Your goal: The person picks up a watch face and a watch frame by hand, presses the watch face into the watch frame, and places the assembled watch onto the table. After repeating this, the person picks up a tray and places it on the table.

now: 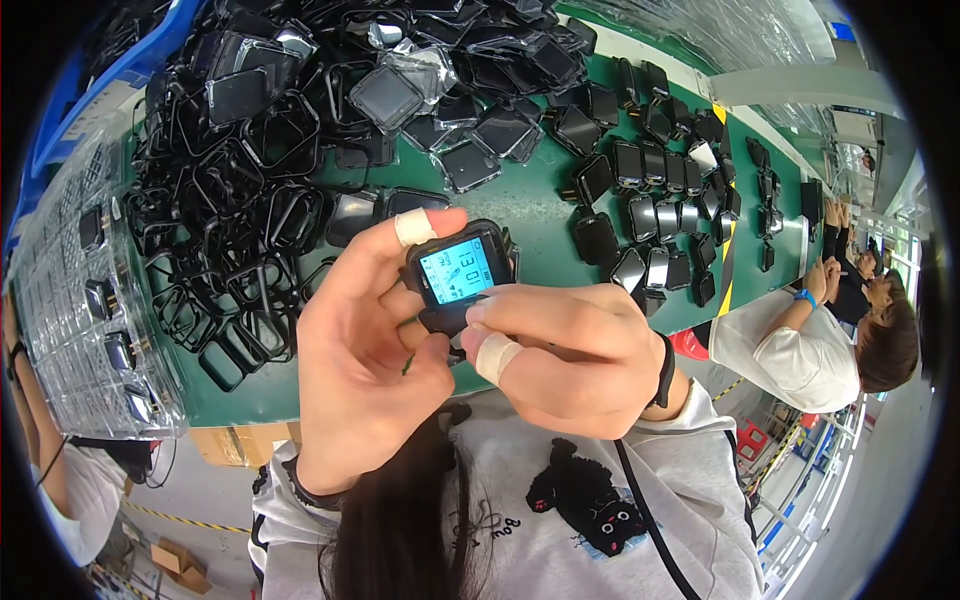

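A small black electronic device (457, 272) with a lit blue display is held up in front of me over the green table. My left hand (365, 340) grips it from the left, with a taped finger along its upper edge and the thumb below. My right hand (570, 350) has its fingers closed together at the device's lower right corner, touching it. Tape also wraps a finger of this hand. Whether the right fingers pinch anything besides the device is hidden.
Black frames (270, 225) pile up on the left, film-wrapped black panels (390, 97) behind them. Rows of black devices (655, 165) stand on the green table (530, 215) at right. Clear plastic trays (90, 300) lie at far left. Other people (800, 340) sit along the right.
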The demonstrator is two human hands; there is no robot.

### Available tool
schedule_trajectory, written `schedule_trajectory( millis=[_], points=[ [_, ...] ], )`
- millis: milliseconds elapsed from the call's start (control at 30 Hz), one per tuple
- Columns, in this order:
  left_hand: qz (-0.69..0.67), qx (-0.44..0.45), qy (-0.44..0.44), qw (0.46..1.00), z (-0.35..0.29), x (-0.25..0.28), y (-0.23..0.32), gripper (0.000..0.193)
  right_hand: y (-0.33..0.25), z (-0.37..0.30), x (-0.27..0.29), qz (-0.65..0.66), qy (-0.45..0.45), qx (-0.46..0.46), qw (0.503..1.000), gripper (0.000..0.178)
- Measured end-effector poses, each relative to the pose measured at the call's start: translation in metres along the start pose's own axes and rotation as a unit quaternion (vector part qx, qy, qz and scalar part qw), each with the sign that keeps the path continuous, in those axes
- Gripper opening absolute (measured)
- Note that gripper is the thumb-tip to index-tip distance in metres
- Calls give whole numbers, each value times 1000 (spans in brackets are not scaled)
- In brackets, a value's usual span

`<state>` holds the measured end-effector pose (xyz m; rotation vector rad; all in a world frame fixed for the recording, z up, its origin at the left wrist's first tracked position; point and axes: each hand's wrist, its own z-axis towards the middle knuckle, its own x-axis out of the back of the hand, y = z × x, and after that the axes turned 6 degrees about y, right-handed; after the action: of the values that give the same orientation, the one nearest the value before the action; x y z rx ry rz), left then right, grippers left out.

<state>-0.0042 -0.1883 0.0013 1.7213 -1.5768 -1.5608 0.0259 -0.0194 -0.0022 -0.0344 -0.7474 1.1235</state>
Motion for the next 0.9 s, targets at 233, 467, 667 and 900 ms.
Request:
schedule_trajectory(
  millis=[233,467,667,900],
  points=[
    [22,-13,1,1000,1,-2,-4,61,4,-2,-1,-26,-8,42,999,18],
    [-79,-16,-27,996,-1,-1,-2,66,4,0,8,-33,-22,25,999,19],
    [-23,-44,-32,998,2,5,-8,64,6,7,17,1,-20,-17,1000,30],
    [-17,-41,-68,997,3,6,-11,58,9,26,31,45,-27,-252,966,27]
  ],
)
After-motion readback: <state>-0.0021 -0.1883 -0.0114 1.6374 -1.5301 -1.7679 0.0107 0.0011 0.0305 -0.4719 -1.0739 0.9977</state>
